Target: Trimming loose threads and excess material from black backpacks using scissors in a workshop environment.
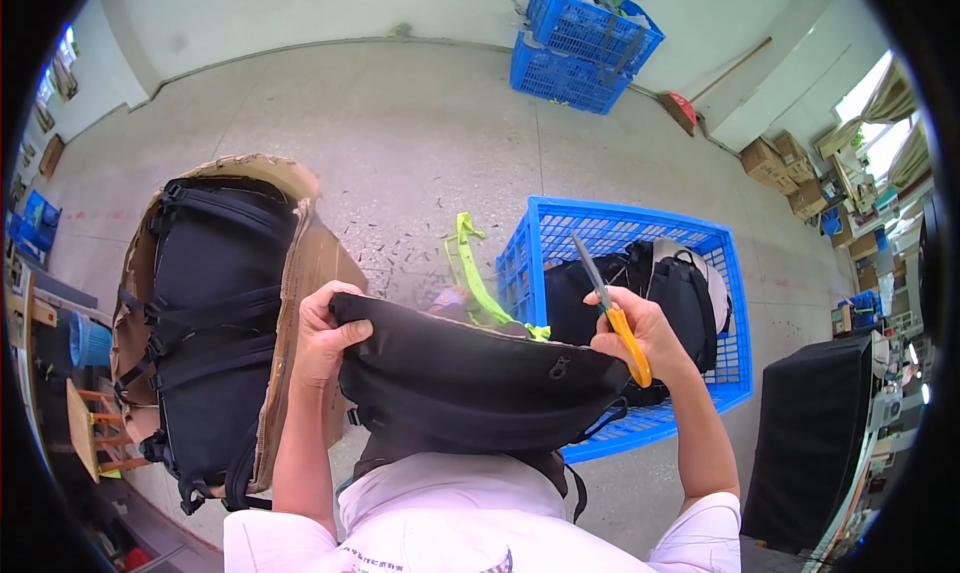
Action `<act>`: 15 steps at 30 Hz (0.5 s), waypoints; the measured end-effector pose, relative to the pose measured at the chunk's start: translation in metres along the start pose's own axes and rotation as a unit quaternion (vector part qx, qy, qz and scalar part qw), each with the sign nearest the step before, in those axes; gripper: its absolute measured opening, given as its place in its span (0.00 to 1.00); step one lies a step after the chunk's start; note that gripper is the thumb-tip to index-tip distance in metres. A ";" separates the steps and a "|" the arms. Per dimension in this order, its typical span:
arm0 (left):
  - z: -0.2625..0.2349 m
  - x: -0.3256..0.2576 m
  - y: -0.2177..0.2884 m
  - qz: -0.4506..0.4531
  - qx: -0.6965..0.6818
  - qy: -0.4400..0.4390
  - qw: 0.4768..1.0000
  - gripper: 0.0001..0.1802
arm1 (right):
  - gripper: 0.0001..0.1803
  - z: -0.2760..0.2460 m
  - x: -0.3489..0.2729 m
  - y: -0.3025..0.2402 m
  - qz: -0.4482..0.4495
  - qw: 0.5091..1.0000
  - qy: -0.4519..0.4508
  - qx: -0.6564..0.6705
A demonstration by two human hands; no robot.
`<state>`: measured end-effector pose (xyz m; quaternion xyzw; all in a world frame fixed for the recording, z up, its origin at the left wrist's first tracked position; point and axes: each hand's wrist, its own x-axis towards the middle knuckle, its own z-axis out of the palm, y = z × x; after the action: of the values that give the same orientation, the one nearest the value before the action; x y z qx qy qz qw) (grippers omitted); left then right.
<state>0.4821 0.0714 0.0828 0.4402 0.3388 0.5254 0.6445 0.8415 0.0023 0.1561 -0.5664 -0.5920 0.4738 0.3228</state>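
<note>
A black fabric bag (470,388), probably a backpack, is stretched across in front of my body, with a small zip pull near its right end. My left hand (322,341) is closed on its upper left corner, thumb on the near side. In my right hand (648,328) is a pair of scissors (622,335) with yellow-orange handles, the blades pointing up and away to the left. The fingertips of that hand are at the bag's right upper edge; whether they also pinch it, I cannot tell. A bright yellow-green strip (474,278) shows just beyond the bag.
At left stands an open cardboard box (325,273) packed with black strapped bags (215,323). A blue plastic crate (640,213) at right holds more bags (690,308). Dark scraps litter the floor. Farther off are stacked blue crates (570,68) and a red dustpan (680,110).
</note>
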 end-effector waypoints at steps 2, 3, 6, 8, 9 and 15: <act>0.001 0.001 0.000 -0.005 -0.002 -0.004 1.000 0.18 | 0.24 -0.002 -0.006 0.003 -0.005 0.999 -0.001 -0.034; 0.002 0.001 -0.001 -0.009 -0.006 -0.005 1.000 0.18 | 0.24 -0.001 -0.008 0.003 -0.008 0.999 0.017 -0.031; 0.000 0.000 -0.002 -0.016 -0.008 -0.003 1.000 0.19 | 0.26 -0.004 -0.013 -0.003 -0.036 0.997 0.027 -0.065; -0.001 -0.002 -0.003 -0.010 -0.012 -0.003 1.000 0.19 | 0.27 -0.005 -0.015 -0.004 -0.061 0.993 0.019 -0.102; -0.002 -0.003 -0.003 -0.004 -0.017 0.000 1.000 0.19 | 0.28 -0.005 -0.016 -0.003 -0.095 0.985 0.014 -0.143; -0.004 -0.007 -0.002 0.015 -0.020 -0.016 1.000 0.20 | 0.31 0.014 -0.006 -0.014 -0.147 0.976 -0.023 -0.159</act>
<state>0.4776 0.0651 0.0793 0.4407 0.3110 0.5342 0.6509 0.8246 -0.0054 0.1650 -0.5061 -0.7439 0.3340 0.2808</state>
